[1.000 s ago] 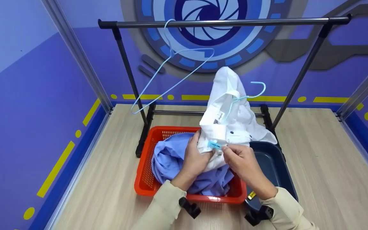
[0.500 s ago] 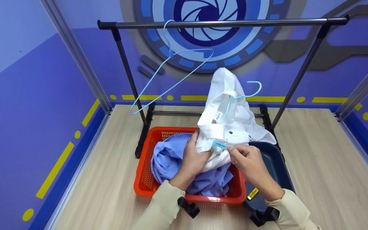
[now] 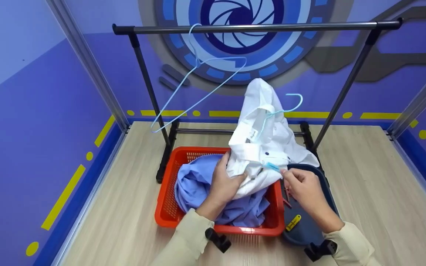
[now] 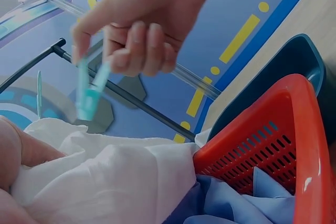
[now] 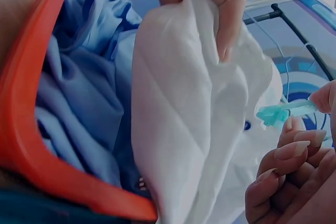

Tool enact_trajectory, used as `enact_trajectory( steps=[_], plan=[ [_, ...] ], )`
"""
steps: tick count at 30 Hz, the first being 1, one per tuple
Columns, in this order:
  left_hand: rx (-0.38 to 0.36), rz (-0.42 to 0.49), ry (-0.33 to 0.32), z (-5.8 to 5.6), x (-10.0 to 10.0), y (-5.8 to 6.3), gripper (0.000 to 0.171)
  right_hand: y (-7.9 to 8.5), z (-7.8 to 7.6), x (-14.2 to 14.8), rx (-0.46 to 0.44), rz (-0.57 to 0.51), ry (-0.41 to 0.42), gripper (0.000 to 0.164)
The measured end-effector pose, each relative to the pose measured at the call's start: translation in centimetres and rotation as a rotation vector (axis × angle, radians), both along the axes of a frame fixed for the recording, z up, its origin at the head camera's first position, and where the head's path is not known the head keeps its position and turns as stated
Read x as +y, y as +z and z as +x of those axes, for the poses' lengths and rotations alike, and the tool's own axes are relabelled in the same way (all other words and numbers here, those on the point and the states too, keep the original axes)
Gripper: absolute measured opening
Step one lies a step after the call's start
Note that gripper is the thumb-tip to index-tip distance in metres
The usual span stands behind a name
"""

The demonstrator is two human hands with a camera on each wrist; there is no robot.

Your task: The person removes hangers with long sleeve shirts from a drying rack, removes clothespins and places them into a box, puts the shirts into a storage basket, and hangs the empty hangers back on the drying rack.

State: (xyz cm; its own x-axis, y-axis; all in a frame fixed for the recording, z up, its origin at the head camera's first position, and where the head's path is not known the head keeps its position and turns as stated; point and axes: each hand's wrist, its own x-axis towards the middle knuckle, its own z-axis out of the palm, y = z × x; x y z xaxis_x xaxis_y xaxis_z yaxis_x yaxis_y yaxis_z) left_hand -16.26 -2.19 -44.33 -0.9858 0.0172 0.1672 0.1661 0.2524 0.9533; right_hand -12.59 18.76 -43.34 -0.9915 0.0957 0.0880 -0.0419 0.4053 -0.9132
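In the head view my left hand (image 3: 226,183) grips a bunched white shirt (image 3: 248,157) above the basket. A light blue hanger (image 3: 295,107) pokes out of the shirt's collar. Just right of the shirt, my right hand (image 3: 303,186) pinches a turquoise clothespin (image 3: 272,166) between thumb and finger. The right wrist view shows the clothespin (image 5: 283,113) held by its handle end, near a dark button on the shirt. In the left wrist view the clothespin (image 4: 90,95) hangs above the fabric, apart from it.
A red basket (image 3: 166,218) holds blue cloth (image 3: 198,181). Beside it sits a dark blue tray (image 3: 309,231) with a yellow clothespin (image 3: 293,223) and red clothespins (image 3: 286,199). Behind, another hanger (image 3: 202,98) hangs from a clothes rack (image 3: 290,27).
My right hand has moved right with the turquoise clothespin, away from the shirt near my left hand. More of the tray's clothespins show. The left hand keeps its grip.
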Motion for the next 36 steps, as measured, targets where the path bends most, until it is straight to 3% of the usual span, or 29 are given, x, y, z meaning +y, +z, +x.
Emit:
enact_trajectory(
  steps=[9, 16, 27, 36],
  plan=[
    [-0.015, 0.022, 0.003, 0.1, 0.0, 0.2, 0.073, -2.1, -0.5, 2.7, -0.060, 0.166, -0.104, 0.049],
    [-0.022, 0.040, -0.010, 0.1, -0.1, 0.2, 0.074, -4.0, -1.1, 4.4, -0.126, 0.276, -0.130, 0.052],
    [-0.010, 0.040, -0.005, 0.2, 0.0, 0.2, 0.072, -5.8, -1.6, 6.1, -0.282, 0.364, -0.152, 0.056],
    [-0.025, 0.039, -0.015, 0.3, 0.0, 0.2, 0.075, -7.7, -2.3, 7.0, -0.381, 0.364, -0.114, 0.052]
  ],
)
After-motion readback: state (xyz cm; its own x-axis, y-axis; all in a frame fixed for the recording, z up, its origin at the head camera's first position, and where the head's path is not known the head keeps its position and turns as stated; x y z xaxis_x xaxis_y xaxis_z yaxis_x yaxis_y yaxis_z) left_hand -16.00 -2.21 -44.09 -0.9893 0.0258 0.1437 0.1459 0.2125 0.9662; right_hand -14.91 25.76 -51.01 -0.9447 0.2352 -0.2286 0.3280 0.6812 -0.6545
